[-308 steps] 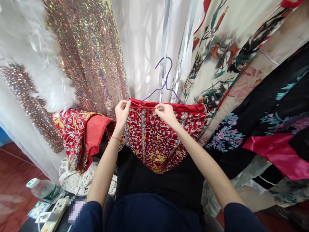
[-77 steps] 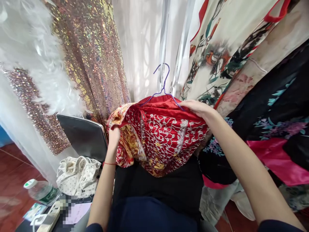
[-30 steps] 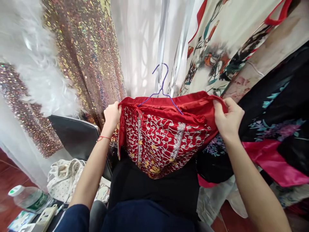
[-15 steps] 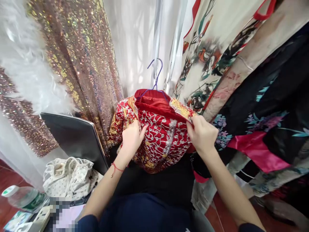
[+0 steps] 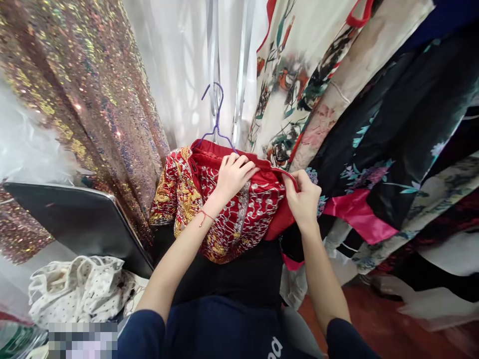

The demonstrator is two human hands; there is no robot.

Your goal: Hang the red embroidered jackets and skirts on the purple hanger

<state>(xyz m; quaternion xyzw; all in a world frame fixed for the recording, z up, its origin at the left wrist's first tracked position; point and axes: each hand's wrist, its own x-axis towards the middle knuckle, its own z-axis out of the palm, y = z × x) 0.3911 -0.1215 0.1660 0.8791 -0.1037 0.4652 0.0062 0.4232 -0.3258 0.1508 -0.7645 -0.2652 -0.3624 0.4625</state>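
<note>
Shifted since 0.5 s ago: L hand, from the jacket's left front edge up to its collar by the hanger; R front, gold face showing then, now seen lining side out. L fingers are curled over the red edge; whether cloth is actually pinched can't be told (thumb hidden). R hand is closed on the R front edge of the red jacket, thumb nearest, edge held out to the side.

Jacket: hung around the purple hanger, over a red piece w/ silver embroidery, lower part above black cloth.

Handling (judged): soft, limp body; stiffer & prob. fairly heavy where gold thread is dense. Red lining looks satiny, so prob. slippery; may slide off thin wire if tugged one-sided. Embroidery prob. snag-prone. Best hold: collar + front edges, both sides, close to hanger shoulders; hanger steadied at its neck. Raised thread not to be pulled.

Outward: L, sequined cloth, dark panel, dotted white cloth. Behind, white curtain. R, cream printed garment, black floral cloth, pink cloth.
</note>
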